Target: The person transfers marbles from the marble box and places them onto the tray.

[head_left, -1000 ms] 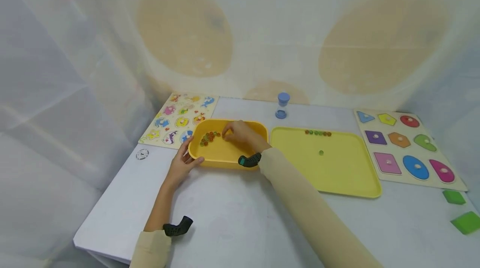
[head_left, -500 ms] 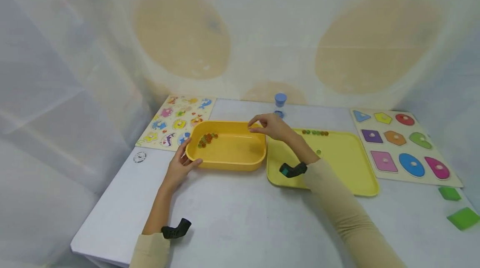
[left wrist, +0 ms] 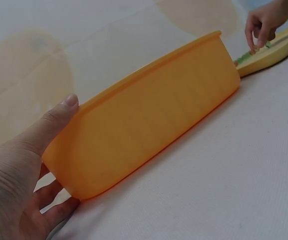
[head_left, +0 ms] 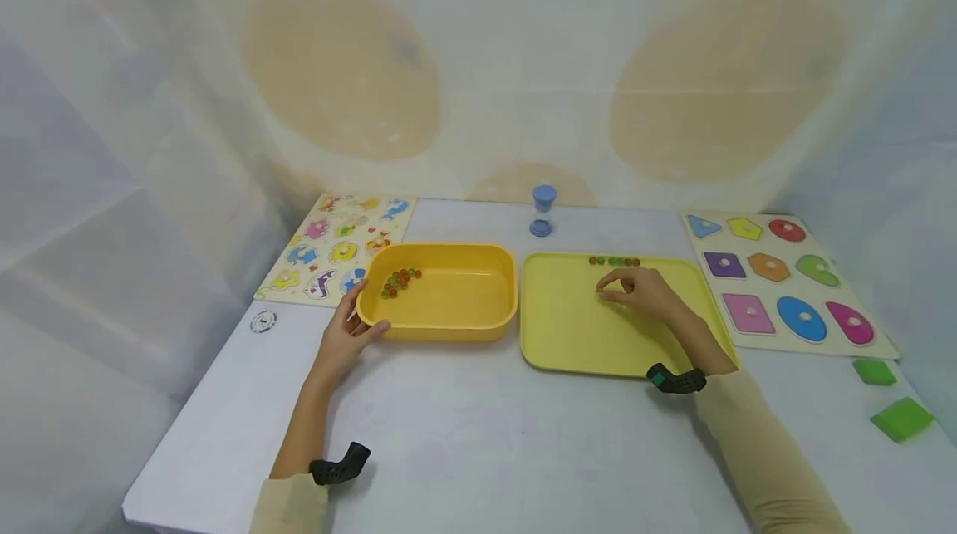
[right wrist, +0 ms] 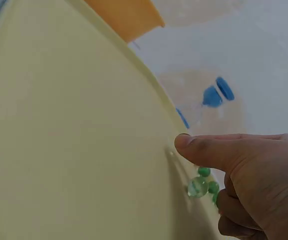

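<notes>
My left hand (head_left: pixel 345 343) grips the left end of a deep orange plastic bin (head_left: pixel 449 332), thumb at the rim and fingers around the end wall. Several orange and green glass marbles (head_left: pixel 401 280) lie at the bin's left side. Over the yellow tray (head_left: pixel 568 351), my right hand (head_left: pixel 646 295) pinches thumb and forefinger together around a marble that is mostly hidden. A row of marbles (head_left: pixel 615 261) runs along the tray's far edge. In the right wrist view, a clear greenish marble (right wrist: pixel 197 187) shows below the thumb.
An hourglass (head_left: pixel 542 210) with blue ends stands behind the tray. An animal puzzle board (head_left: pixel 336 247) lies at left and a shape puzzle board (head_left: pixel 785 281) at right. Two green blocks (head_left: pixel 902 419) sit at the right edge. A round token (head_left: pixel 263 321) lies near the left hand.
My right hand has risen out of the orange bin and moved right, over the yellow tray, fingertips still pinched. The left hand keeps its hold on the bin.
</notes>
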A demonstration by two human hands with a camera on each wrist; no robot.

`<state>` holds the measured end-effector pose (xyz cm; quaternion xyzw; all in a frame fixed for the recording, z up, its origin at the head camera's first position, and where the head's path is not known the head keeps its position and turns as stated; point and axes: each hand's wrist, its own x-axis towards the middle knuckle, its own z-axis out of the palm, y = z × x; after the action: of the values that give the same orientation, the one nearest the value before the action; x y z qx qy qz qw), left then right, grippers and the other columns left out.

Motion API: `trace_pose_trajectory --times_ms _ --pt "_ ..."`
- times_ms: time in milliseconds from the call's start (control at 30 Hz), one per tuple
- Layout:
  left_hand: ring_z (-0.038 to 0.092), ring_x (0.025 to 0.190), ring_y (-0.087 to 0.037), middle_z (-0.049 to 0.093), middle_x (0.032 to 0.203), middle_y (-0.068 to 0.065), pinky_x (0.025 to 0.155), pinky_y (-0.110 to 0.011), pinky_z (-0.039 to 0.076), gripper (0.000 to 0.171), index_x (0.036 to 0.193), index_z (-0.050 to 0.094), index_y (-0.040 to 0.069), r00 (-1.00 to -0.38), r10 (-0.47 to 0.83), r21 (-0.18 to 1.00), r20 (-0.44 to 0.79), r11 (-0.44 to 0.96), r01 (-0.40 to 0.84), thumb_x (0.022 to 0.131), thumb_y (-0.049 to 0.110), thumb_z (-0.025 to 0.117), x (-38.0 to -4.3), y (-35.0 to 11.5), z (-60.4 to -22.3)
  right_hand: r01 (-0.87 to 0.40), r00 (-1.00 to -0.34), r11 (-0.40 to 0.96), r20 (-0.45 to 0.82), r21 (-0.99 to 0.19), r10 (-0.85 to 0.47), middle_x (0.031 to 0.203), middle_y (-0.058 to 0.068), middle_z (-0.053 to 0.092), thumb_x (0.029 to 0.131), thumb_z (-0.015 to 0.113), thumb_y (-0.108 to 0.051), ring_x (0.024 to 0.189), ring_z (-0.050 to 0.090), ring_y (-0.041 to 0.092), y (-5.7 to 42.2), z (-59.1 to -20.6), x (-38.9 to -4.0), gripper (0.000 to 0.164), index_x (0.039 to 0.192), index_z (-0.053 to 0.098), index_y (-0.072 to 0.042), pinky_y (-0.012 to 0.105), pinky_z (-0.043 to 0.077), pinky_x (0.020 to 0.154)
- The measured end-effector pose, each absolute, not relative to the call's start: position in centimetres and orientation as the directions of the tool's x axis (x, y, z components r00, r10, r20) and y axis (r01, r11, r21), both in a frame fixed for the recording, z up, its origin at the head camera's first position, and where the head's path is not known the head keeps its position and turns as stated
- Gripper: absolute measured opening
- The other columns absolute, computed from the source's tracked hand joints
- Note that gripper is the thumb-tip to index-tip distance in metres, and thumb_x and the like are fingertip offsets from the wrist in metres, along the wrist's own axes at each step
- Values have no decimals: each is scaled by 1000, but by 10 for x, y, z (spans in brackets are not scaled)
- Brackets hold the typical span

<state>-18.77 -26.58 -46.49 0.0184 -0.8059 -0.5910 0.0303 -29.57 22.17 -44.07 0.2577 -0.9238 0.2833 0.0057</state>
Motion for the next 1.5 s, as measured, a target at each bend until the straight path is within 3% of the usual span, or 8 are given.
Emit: trace_pose_trajectory --times_ms 167,333,500,667,900,1133,1333,1500 --pt "29 131 -29 19 148 2 100 -37 37 75 138 23 40 -997 -69 953 31 304 8 80 27 68 -187 -268 -466 -472 -872 709 160 -524 -462 53 -4 30 81 66 -24 46 21 9 223 -442 -297 20 98 68 -14 21 20 42" --pt "28 131 -28 18 148 3 100 -36 38 75 139 23 39 -997 -69 953 35 304 12 80 26 68 -186 -268 -466 -535 -840 659 252 -529 -480 49 -4 27 81 66 -28 42 19 8 199 -414 -300 26 101 67 -11 23 23 40" --pt "29 131 -28 17 148 3 99 -35 38 75 139 23 38 -997 -75 952 26 306 2 80 26 68 -185 -269 -465 -629 -772 565 345 -534 -534 50 -3 30 80 67 -26 44 24 10 139 -380 -309 21 97 68 -14 25 25 44" --pt "29 131 -29 16 149 2 99 -37 39 76 140 22 37 -997 -67 955 34 297 13 80 25 67 -185 -269 -464 -710 -679 449 356 -543 -642 50 -1 32 81 66 -24 44 25 14 62 -365 -321 20 97 68 -13 23 24 42" --pt "27 132 -29 16 149 3 101 -39 36 75 139 24 37 -997 -72 961 24 275 3 80 25 68 -187 -267 -464 -722 -619 423 237 -547 -749 50 -2 34 83 64 -22 46 27 12 -22 -378 -331 17 99 68 -15 21 25 46" --pt "28 132 -28 17 148 4 101 -40 37 74 139 24 38 -997 -72 959 21 282 0 80 27 68 -187 -265 -463 -694 -614 474 103 -542 -782 59 3 46 85 62 -21 52 33 14 -63 -396 -334 19 102 67 -15 21 26 48" --pt "29 131 -29 16 149 3 101 -39 37 75 139 24 37 -997 -67 960 29 279 9 80 25 68 -187 -265 -464 -676 -616 501 42 -540 -787 96 -4 65 84 63 -21 75 49 13 -82 -413 -338 17 100 67 -18 19 41 67" --pt "30 131 -28 16 148 7 99 -36 39 74 139 25 36 -997 -60 964 44 264 27 80 23 68 -189 -266 -466 -683 -607 507 23 -526 -794 103 -5 65 83 64 -21 94 55 11 -88 -423 -339 15 97 68 -17 22 44 87"
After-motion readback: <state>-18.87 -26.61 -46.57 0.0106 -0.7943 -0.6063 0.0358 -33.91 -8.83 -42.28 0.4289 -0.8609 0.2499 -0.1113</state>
